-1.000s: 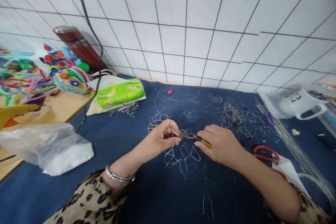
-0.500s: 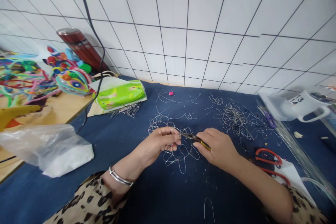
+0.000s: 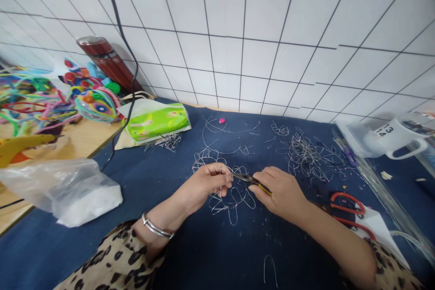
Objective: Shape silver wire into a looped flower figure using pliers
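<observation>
My left hand (image 3: 206, 184) pinches the top of a flower-shaped frame of thin silver wire (image 3: 232, 198) that hangs just over the dark blue cloth (image 3: 210, 249). My right hand (image 3: 280, 190) is closed round small pliers with yellow handles (image 3: 250, 180). The pliers' tip meets the wire right at my left fingertips. A silver bangle sits on my left wrist. Both sleeves are leopard print.
Loose wire loops (image 3: 306, 154) lie behind my hands, a bent wire piece (image 3: 270, 268) lies in front. Red-handled scissors (image 3: 348, 208) and a white mug (image 3: 396, 138) are at the right. A green tissue pack (image 3: 156, 122), a plastic bag (image 3: 68, 190) and colourful craft pieces (image 3: 91, 102) are at the left.
Both hands and the wire frame have shifted very slightly; the grip on wire and pliers is the same.
</observation>
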The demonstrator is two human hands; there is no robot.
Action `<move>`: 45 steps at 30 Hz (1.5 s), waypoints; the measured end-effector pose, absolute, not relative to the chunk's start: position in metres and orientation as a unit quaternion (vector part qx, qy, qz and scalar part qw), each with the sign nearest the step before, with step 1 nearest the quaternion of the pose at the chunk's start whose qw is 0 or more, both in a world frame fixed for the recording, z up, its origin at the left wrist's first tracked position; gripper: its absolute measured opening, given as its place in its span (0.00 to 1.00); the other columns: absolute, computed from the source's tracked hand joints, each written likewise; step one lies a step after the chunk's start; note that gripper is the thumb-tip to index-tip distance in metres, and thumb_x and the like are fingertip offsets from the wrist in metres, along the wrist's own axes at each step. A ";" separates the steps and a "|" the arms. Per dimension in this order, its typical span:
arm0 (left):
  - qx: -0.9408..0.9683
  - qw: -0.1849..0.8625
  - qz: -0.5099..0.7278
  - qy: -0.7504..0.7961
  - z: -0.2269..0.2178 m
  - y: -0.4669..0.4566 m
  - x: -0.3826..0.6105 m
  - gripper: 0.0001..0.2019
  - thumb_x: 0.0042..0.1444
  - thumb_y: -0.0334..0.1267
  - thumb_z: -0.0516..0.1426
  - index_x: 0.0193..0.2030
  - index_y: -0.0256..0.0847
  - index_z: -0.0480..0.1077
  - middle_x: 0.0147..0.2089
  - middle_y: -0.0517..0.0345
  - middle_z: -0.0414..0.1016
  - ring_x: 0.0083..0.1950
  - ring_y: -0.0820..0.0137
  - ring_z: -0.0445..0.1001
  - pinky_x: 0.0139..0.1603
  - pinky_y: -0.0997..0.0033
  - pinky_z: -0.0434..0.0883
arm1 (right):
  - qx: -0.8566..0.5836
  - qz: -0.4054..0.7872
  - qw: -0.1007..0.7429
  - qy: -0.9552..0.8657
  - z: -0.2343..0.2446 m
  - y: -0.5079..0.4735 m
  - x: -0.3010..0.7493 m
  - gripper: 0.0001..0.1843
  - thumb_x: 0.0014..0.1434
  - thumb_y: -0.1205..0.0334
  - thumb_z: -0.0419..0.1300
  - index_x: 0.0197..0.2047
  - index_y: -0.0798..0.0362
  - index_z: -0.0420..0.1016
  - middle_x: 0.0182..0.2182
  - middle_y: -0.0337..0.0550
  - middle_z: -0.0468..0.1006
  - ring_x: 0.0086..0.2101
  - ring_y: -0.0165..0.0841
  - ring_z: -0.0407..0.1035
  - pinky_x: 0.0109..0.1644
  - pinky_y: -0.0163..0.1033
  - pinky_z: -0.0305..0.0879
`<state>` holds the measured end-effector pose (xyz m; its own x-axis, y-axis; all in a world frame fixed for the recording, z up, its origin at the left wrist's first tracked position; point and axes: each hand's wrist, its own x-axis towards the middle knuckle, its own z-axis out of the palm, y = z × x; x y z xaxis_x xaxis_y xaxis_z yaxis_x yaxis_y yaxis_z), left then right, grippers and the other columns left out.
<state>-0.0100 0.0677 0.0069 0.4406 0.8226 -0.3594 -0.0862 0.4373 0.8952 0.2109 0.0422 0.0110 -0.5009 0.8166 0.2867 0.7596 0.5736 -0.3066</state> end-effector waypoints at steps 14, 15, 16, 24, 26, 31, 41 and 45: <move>0.465 0.711 0.298 0.435 0.011 0.066 -0.008 0.03 0.50 0.32 0.57 0.29 0.35 0.66 0.24 0.62 0.69 0.20 0.81 0.65 0.23 0.79 0.63 | -0.411 0.048 0.160 -0.896 0.019 0.051 0.221 0.17 0.61 0.52 0.50 0.42 0.56 0.71 0.33 0.46 0.70 0.35 0.34 0.61 0.40 0.41 0.57; 0.466 0.709 0.298 0.438 0.012 0.067 -0.007 0.04 0.50 0.32 0.57 0.29 0.35 0.66 0.24 0.62 0.69 0.20 0.80 0.65 0.23 0.79 0.63 | -0.410 0.043 0.157 -0.898 0.019 0.051 0.221 0.17 0.61 0.52 0.50 0.42 0.56 0.70 0.33 0.46 0.70 0.35 0.35 0.60 0.40 0.41 0.57; 0.466 0.708 0.296 0.440 0.012 0.067 -0.007 0.04 0.50 0.32 0.57 0.29 0.34 0.66 0.24 0.62 0.69 0.20 0.80 0.66 0.23 0.79 0.63 | -0.407 0.037 0.154 -0.899 0.019 0.052 0.221 0.17 0.61 0.53 0.50 0.42 0.56 0.70 0.33 0.47 0.70 0.35 0.35 0.60 0.40 0.41 0.57; 0.474 0.707 0.300 0.431 0.014 0.066 -0.007 0.06 0.51 0.35 0.58 0.30 0.34 0.67 0.26 0.61 0.70 0.21 0.80 0.67 0.24 0.78 0.64 | -0.390 -0.046 0.122 -0.912 0.025 0.051 0.222 0.17 0.61 0.54 0.49 0.44 0.57 0.70 0.34 0.48 0.69 0.34 0.36 0.57 0.39 0.42 0.55; 0.477 0.705 0.300 0.432 0.015 0.066 -0.006 0.06 0.51 0.35 0.59 0.30 0.34 0.67 0.26 0.61 0.70 0.21 0.80 0.67 0.25 0.78 0.64 | -0.385 -0.071 0.120 -0.912 0.027 0.050 0.222 0.16 0.61 0.55 0.49 0.44 0.57 0.69 0.33 0.48 0.69 0.34 0.36 0.57 0.39 0.42 0.55; 0.497 0.684 0.294 0.445 0.015 0.065 -0.006 0.06 0.51 0.36 0.58 0.29 0.34 0.68 0.26 0.61 0.70 0.22 0.80 0.67 0.25 0.78 0.64 | -0.385 -0.112 0.107 -0.910 0.031 0.048 0.221 0.15 0.62 0.57 0.49 0.45 0.57 0.69 0.32 0.47 0.68 0.34 0.36 0.57 0.38 0.42 0.55; 0.532 0.654 0.287 0.455 0.010 0.065 -0.009 0.07 0.54 0.37 0.56 0.30 0.35 0.67 0.25 0.61 0.71 0.23 0.79 0.68 0.27 0.77 0.65 | -0.383 -0.144 0.092 -0.908 0.034 0.045 0.218 0.14 0.62 0.59 0.49 0.46 0.57 0.68 0.32 0.47 0.69 0.34 0.36 0.57 0.37 0.42 0.55; 0.538 0.646 0.285 0.460 0.011 0.065 -0.008 0.08 0.54 0.38 0.56 0.30 0.35 0.67 0.23 0.62 0.70 0.22 0.79 0.67 0.26 0.78 0.65 | -0.381 -0.147 0.092 -0.908 0.034 0.045 0.218 0.14 0.62 0.60 0.50 0.46 0.58 0.69 0.32 0.47 0.69 0.33 0.36 0.57 0.37 0.42 0.55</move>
<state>-0.0081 0.0646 0.0114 0.4139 0.8639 -0.2869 0.1269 0.2573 0.9579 0.2185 0.0451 0.0336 -0.6933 0.6640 0.2801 0.7185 0.6669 0.1974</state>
